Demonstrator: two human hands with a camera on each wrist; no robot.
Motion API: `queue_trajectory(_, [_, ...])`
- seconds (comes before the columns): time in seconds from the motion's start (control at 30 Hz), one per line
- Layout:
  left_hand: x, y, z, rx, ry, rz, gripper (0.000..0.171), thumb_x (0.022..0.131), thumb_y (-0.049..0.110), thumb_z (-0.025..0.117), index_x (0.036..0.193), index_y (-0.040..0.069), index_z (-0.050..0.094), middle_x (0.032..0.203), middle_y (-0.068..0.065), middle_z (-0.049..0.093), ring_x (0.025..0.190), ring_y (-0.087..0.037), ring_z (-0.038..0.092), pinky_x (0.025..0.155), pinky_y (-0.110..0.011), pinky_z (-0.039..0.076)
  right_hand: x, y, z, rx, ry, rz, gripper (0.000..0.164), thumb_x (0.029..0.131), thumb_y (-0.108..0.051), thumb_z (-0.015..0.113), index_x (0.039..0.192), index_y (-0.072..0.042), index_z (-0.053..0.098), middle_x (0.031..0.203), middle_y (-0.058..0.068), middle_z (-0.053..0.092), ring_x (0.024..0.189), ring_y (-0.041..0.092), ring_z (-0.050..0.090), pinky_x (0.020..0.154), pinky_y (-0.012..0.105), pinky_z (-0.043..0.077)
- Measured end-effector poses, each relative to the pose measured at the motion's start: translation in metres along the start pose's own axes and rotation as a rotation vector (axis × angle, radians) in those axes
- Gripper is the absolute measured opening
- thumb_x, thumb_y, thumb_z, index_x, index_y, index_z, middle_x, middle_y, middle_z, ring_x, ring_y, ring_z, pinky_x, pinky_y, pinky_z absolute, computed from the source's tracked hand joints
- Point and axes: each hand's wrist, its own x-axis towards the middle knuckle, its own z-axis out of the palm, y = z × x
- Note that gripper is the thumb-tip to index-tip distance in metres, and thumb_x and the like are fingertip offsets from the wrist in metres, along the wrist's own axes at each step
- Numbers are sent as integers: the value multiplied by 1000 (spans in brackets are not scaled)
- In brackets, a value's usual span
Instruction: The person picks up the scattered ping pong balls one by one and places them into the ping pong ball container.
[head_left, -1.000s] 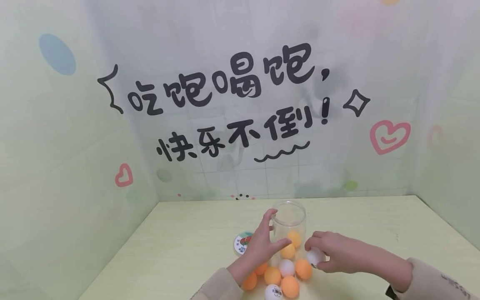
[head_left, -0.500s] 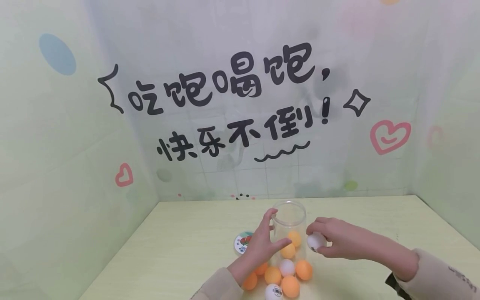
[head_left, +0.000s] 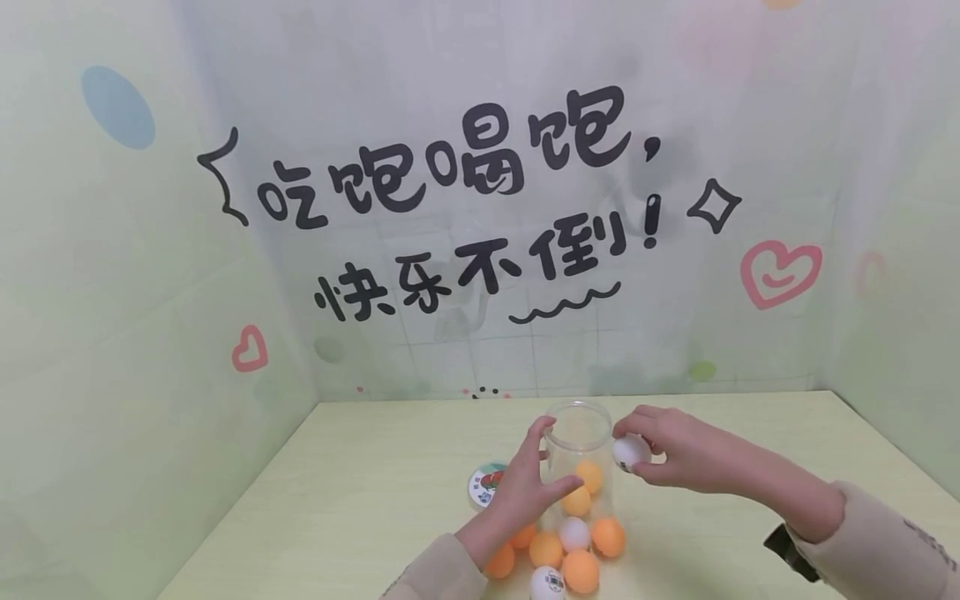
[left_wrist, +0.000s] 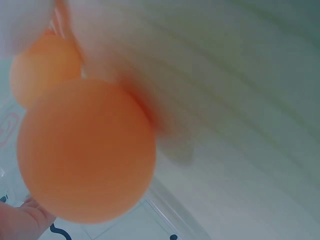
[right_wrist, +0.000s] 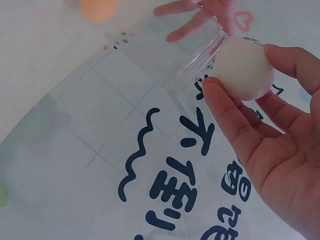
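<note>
A clear plastic jar (head_left: 579,450) stands upright on the table, its mouth uncovered and two orange ping-pong balls (head_left: 576,501) inside. My left hand (head_left: 521,492) grips it from the left, fingers behind the wall and thumb across the front. On the other side my right hand (head_left: 697,454) pinches a white ping-pong ball (head_left: 628,454) between thumb and fingers, just right of the jar and a little below its rim. The right wrist view shows this white ball (right_wrist: 244,67) overlapping the jar's mouth. An orange ball (left_wrist: 87,150) fills much of the left wrist view.
Several loose orange balls (head_left: 581,572) and two white ones, one of them a printed ball (head_left: 547,583), lie in front of the jar. A round printed disc (head_left: 482,486) rests left of it, partly behind the left hand. Printed walls (head_left: 450,358) enclose the table (head_left: 360,467).
My right hand has raised the white ball from near the table beside the jar to just under rim height. The left hand and the jar have stayed in place.
</note>
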Motion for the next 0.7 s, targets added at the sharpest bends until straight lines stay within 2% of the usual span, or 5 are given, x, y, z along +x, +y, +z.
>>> queue_trajectory(0.13, [0,0,0,-4,-2,-8,76,80,31,70,138,26,22,143,-12,34,114,-37,50,80,-47,49,3,-1,-3,-10,54,-6,25,79,-9,66,102,-4,60,93,-2,58,75,7,52,63,24,49])
queue_trajectory(0.3, [0,0,0,-3,1,-11,76,80,30,70,139,27,22,144,-11,34,115,-36,50,81,-47,49,7,-2,-5,-18,96,34,25,79,-10,66,103,-5,59,94,-2,58,79,10,54,65,23,50])
queue_trajectory(0.7, [1,-2,0,-5,-3,-16,77,80,31,70,139,27,21,144,-11,33,115,-35,49,81,-46,49,21,1,-4,1,217,74,26,79,-5,64,105,-3,60,96,5,59,78,14,53,64,26,51])
